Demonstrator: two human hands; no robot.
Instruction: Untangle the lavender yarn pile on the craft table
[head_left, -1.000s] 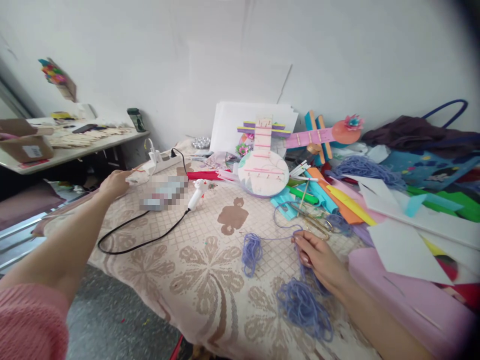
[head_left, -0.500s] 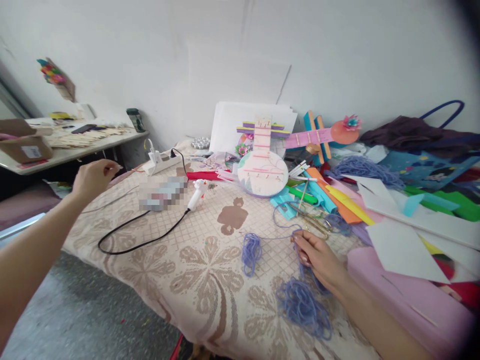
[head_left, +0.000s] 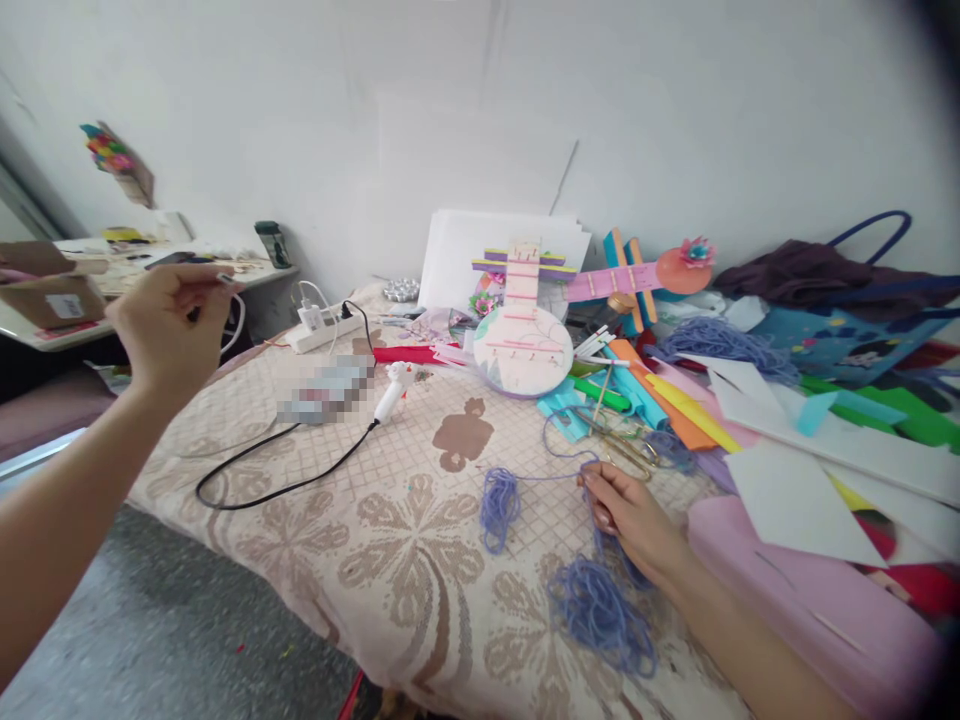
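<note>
Fingers (head_left: 196, 292) of the left hand (head_left: 169, 325) pinch a white cable end (head_left: 225, 279), raised above the desk (head_left: 390, 560). Right hand (head_left: 634, 520) lies loosely curled, pinning purple yarn (head_left: 600, 610) so it stays put.

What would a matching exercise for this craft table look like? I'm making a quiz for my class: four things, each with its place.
1 left hand
2 right hand
3 glue gun
4 power strip

a far edge of the table, plugs in it
b raised, pinching a white cable
c on the cloth, black cord attached
d resting on purple yarn

Pairs: 1-b, 2-d, 3-c, 4-a
</note>
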